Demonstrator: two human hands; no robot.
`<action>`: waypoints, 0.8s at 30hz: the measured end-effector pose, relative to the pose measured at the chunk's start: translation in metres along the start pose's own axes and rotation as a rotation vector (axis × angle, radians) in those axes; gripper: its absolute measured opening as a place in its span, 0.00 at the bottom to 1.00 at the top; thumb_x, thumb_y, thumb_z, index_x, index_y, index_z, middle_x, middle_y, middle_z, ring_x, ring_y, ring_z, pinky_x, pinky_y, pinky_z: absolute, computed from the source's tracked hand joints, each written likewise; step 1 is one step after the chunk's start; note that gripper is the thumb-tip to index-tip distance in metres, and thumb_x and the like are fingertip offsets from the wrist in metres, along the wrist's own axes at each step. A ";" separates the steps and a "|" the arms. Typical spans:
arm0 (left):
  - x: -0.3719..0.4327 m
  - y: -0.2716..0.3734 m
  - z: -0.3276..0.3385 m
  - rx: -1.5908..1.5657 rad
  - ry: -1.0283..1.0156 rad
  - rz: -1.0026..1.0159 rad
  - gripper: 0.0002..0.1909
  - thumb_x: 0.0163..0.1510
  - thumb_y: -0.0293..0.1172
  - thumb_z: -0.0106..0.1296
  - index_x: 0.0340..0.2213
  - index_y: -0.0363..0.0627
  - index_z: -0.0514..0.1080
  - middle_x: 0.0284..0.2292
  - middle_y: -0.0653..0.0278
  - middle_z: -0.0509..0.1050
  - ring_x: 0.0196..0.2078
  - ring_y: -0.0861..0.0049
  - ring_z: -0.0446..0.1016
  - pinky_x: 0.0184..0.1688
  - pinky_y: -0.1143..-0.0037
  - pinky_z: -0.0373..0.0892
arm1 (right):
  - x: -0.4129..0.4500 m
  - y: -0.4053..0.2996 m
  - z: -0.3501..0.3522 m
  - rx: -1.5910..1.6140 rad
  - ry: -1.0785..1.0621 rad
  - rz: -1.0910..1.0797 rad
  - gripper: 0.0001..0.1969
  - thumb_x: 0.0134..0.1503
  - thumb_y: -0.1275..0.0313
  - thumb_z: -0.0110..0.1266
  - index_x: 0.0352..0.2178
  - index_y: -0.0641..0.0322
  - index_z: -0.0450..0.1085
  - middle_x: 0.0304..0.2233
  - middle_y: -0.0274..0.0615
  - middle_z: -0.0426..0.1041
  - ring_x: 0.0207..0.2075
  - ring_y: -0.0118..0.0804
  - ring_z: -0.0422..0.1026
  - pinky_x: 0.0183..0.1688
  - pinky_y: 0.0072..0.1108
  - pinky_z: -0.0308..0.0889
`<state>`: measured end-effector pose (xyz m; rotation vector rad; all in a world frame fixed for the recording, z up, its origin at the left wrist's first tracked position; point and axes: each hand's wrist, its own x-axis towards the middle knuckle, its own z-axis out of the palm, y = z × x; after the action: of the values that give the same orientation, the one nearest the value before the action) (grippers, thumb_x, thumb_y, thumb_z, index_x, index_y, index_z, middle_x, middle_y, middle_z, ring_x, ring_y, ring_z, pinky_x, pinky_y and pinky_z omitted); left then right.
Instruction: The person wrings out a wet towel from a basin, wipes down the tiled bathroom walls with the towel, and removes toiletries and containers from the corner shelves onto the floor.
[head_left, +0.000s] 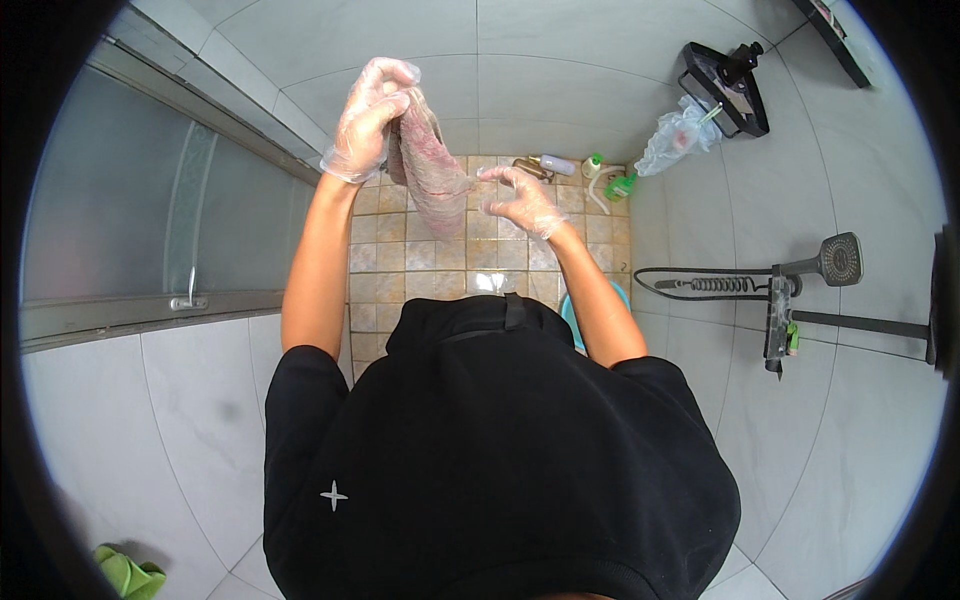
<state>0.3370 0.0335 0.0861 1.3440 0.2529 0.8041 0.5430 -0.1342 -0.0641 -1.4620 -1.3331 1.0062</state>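
Note:
My left hand (365, 124), in a clear plastic glove, is raised towards the upper left and pinches the top of a damp, pinkish-grey cloth (435, 165). The cloth hangs down in folds, and its lower end is a little blurred. To its right is my right hand (525, 202), gloved the same way, with thumb and fingers spread and nothing between them. Its fingertips are close to the cloth's right edge; whether they touch it I cannot tell.
Bottles (556, 164) lie and stand on the tiled floor (435, 257) by the wall, near a green pump bottle (619, 187). A blue basin (571, 321) is partly behind my right arm. On the right wall are a hand shower (840, 259) and a black shelf (756, 112). A frosted door (105, 195) stands left.

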 end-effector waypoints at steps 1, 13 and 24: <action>0.000 -0.001 0.001 0.106 0.037 0.045 0.14 0.54 0.23 0.46 0.44 0.41 0.65 0.36 0.62 0.70 0.38 0.76 0.70 0.46 0.75 0.65 | 0.001 0.005 0.003 0.002 -0.004 -0.004 0.26 0.46 0.72 0.69 0.49 0.56 0.73 0.52 0.40 0.73 0.58 0.38 0.67 0.64 0.33 0.59; -0.006 0.042 -0.016 0.095 -0.074 0.166 0.11 0.56 0.25 0.46 0.42 0.44 0.63 0.33 0.61 0.67 0.40 0.68 0.69 0.48 0.62 0.69 | 0.026 0.036 0.037 0.000 0.039 -0.111 0.27 0.47 0.66 0.69 0.49 0.54 0.73 0.48 0.45 0.75 0.53 0.41 0.71 0.58 0.30 0.65; -0.022 0.057 -0.046 0.108 0.123 0.244 0.14 0.52 0.23 0.45 0.42 0.42 0.63 0.33 0.56 0.69 0.40 0.68 0.69 0.46 0.67 0.69 | 0.034 0.056 0.043 0.384 0.252 0.120 0.06 0.53 0.75 0.61 0.33 0.66 0.77 0.33 0.38 0.80 0.35 0.28 0.76 0.42 0.21 0.71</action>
<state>0.2726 0.0548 0.1212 1.4462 0.2344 1.0925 0.5200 -0.0982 -0.1294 -1.3313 -0.8278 1.0480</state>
